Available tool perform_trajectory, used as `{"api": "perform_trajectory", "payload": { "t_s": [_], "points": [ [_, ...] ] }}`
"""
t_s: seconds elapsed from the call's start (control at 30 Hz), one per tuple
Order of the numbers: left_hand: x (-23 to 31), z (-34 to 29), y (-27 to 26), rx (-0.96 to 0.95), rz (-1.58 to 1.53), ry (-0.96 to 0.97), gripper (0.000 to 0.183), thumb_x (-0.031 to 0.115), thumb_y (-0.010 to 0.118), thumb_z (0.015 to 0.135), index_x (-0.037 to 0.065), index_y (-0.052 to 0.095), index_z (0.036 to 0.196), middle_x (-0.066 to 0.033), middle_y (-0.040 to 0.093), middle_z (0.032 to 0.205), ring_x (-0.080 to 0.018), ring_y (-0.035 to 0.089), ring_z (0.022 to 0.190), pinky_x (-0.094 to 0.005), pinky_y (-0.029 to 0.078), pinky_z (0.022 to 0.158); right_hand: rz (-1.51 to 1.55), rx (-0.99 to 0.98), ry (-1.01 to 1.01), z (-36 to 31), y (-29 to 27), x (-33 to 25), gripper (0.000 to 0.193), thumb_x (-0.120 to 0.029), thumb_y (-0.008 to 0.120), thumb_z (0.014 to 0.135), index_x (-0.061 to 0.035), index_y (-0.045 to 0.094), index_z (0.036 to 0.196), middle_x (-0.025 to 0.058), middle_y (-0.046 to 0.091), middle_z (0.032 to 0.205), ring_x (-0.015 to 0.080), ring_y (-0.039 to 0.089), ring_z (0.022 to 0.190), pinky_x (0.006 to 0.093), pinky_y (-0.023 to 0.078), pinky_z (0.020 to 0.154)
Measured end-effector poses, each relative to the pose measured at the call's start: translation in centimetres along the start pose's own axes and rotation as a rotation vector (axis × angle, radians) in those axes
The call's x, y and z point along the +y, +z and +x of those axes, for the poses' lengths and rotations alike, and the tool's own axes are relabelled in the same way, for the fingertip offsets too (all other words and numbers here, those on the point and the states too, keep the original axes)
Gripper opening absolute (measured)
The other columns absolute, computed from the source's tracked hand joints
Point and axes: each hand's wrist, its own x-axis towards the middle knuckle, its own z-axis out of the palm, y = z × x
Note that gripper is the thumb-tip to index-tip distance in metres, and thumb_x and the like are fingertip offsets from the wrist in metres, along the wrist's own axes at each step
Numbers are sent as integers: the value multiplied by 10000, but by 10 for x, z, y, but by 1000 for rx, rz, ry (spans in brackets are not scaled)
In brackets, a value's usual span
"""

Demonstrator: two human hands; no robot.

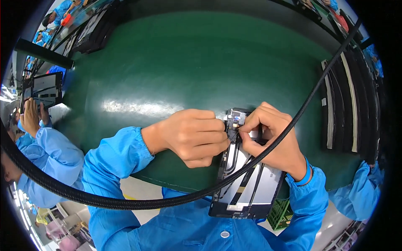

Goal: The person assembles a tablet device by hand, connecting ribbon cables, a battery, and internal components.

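Tablet (250,186) at front edge of table (201,54), low end past it. Left hand (188,136) and right hand (270,131) bent in at its top; can't tell each grip's state, clamped or apart. Might tip if pressed low, or rip a strip (242,186) if pulled hard. Green, shiny table; co-worker (54,152) at left, dark stack (341,108) at right.

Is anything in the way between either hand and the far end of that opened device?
Nothing visible: the left hand and right hand are both at its far end. A black cable crosses the view over the device and right hand; how near it hangs, I can't tell.
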Motion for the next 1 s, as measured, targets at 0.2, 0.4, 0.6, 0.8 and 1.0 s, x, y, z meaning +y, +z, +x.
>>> {"api": "perform_trajectory", "payload": {
  "t_s": [0.2, 0.4, 0.6, 0.8, 1.0],
  "points": [
    [0, -4, 2, 22, -33, -17, 311, 127, 693, 759, -36, 823, 989, -114, 740, 888, -263, 697, 760, -360, 515, 607, 31, 32, 21, -3, 1, 6, 170, 9, 862, 745, -33, 729, 841, 89, 717, 790, 256, 685, 751, 366, 517, 669],
    [0, -5, 5, 28, -158, -110, 314, 130, 722, 738, -8, 830, 998, -110, 742, 894, -255, 700, 767, -355, 504, 595, 85, 49, 17, -9, -4, 10, 182, 26, 882, 730, -5, 764, 866, 108, 761, 839, 251, 740, 792, 353, 565, 712],
    [2, -3, 1, -27, -28, -44, 300, 113, 717, 761, -4, 825, 1015, -91, 734, 915, -224, 685, 768, -341, 447, 566, 71, 41, -25, -7, -5, 11, 179, 30, 876, 733, -4, 767, 870, 116, 764, 842, 263, 742, 797, 361, 561, 707],
    [1, -1, 0, -71, 104, 23, 284, 137, 714, 806, 7, 829, 1031, -71, 724, 911, -206, 672, 774, -332, 417, 569, 53, 31, -17, -7, -4, 11, 157, 23, 862, 740, -9, 768, 861, 121, 757, 839, 271, 730, 787, 370, 548, 695],
    [-6, -1, 1, -66, 48, 38, 299, 176, 730, 788, 25, 835, 1024, -63, 718, 884, -215, 679, 781, -335, 435, 571, 50, 30, -11, -5, -3, 7, 135, 14, 858, 751, -11, 770, 851, 111, 754, 836, 264, 721, 783, 368, 542, 690]
  ]
}}
